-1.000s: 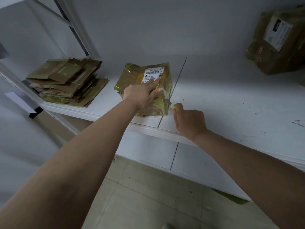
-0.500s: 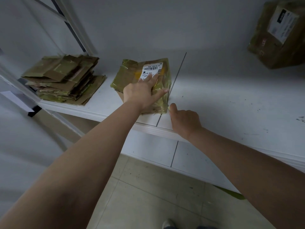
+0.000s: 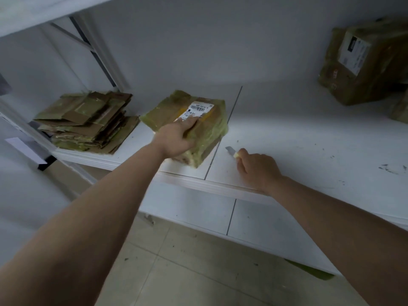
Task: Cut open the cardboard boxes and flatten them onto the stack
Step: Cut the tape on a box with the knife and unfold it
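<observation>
The taped cardboard box is brown corrugated board wrapped in glossy, yellowish clear tape, with a white paper shipping label on top. The stack of flattened boxes shows matt brown cardboard with shiny tape patches. The knife blade is bare grey metal. The shelf is smooth white painted board, scuffed with dark marks.

Barcode label on taped box: print too small to read
</observation>
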The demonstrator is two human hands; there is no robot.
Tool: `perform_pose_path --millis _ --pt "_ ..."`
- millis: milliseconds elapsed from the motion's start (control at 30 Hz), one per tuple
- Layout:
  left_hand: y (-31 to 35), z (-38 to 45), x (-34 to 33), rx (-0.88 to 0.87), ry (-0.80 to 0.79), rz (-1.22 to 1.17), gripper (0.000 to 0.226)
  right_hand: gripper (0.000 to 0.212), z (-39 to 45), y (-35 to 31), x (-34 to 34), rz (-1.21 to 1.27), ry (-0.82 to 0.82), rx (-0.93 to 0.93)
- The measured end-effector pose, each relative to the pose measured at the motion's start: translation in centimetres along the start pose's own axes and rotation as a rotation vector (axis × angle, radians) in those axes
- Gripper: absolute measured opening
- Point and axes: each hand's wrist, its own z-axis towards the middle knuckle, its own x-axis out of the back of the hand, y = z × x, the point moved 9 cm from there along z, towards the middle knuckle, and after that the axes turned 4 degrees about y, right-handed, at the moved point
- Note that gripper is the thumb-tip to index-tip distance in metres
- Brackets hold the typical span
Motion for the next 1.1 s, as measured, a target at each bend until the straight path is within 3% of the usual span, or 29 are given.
perform_pose_path --millis 67,200,400,733,933,1100 --pt "-1.4 -0.8 0.6 -0.047 0.004 -0.161 0.075 0.029 0.2 1.2 0.6 -0.011 0.031 -0.042" --pt "-3.3 -1.5 1.4 -0.047 0.11 -0.182 0.062 0.027 1.4 2.4 1.2 0.025 0.07 -0.112" --pt "-3.9 -0.8 -1.4 0.019 0.026 0.107 0.074 0.026 3.0 1.7 0.0 0.096 0.036 -0.096" --pt "-3.9 -0.8 -1.4 -0.004 0.077 0.095 0.076 0.027 3.8 1.6 -1.1 0.188 0.035 -0.095" --pt "-3.8 -0.6 -1.3 -0.012 0.116 0.098 0.058 0.023 4.0 1.7 -1.6 0.102 0.007 -0.011" --pt "-3.5 -0.5 -1.3 -0.008 0.089 0.099 0.057 0.022 3.7 1.4 -1.5 0.034 -0.02 0.046"
